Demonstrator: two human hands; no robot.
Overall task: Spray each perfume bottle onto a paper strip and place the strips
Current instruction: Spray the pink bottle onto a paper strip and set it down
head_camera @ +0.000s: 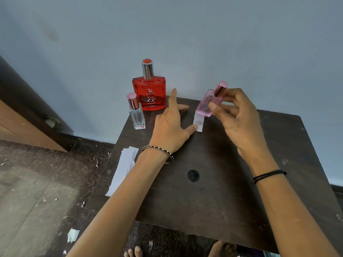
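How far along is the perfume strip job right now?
One strip lies on the table with a damp spot, so it looks sprayed. The right hand holds the capped pink bottle over it; the left hand pins the strip. The red bottle and clear bottle stand capped, with the strip stack unused.

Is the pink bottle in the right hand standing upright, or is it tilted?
Tilted. The right hand holds the pink perfume bottle above the table, its capped top leaning right, its base over the paper strip.
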